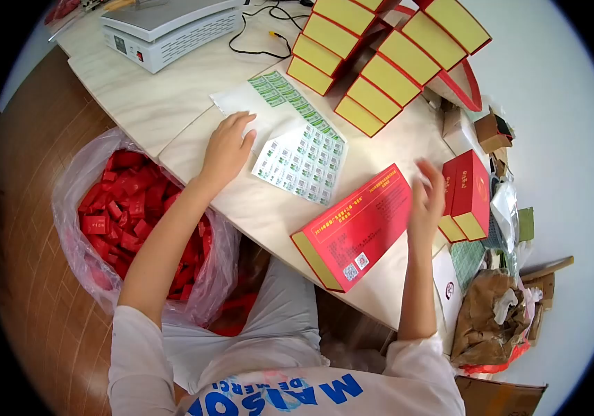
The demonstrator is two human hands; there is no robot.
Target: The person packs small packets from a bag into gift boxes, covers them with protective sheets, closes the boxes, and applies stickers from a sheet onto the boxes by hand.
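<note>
My left hand lies on the white backing of a sticker sheet, fingers stretched and thumb apart. Rows of small green-and-white labels with square codes cover the sheet, and part of its backing is curled up. A long red box with yellow print, two square codes and a pale gold end lies flat near the table's front edge. Beside its right end, my right hand is raised with fingers apart, slightly blurred. Nothing shows in its fingers; whether it touches the box I cannot tell.
Red boxes with gold ends stand stacked at the back. Two more red boxes sit at right, near packaging clutter and a brown paper bag. A white machine stands back left. Below the table, a plastic bag holds red pieces.
</note>
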